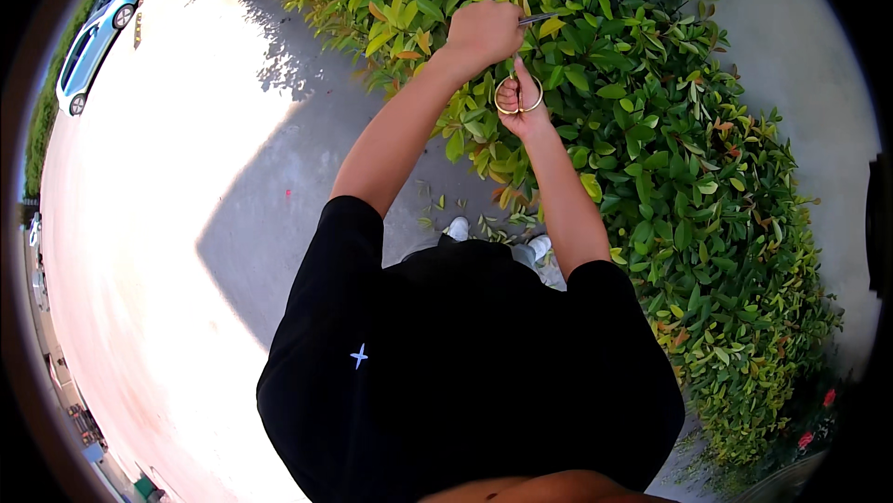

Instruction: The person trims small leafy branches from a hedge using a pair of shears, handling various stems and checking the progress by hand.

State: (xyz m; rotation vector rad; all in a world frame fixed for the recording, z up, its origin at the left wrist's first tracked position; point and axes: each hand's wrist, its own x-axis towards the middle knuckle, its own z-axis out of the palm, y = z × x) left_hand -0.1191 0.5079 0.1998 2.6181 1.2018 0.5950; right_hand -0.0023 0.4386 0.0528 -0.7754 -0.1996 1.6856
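My left hand (486, 30) is closed in a fist over the far left edge of a leafy green hedge (651, 159). Out of its right side sticks a slim, grey, metal-looking piece (538, 18); whether it belongs to the scissors, I cannot tell. Just below and to the right, my right hand (526, 110) grips a pair of scissors (500, 96) with gold-coloured ring handles, its thumb pointing up and away. The scissors' blades cannot be made out for sure. Yellow-green leaves surround both hands.
Cut leaves (493, 227) lie on the grey pavement (288, 191) around my white shoes (457, 228). A pale wall or paved strip (791, 47) runs beyond the hedge at right. Red flowers (829, 398) show at lower right. A blue car (93, 52) stands far left.
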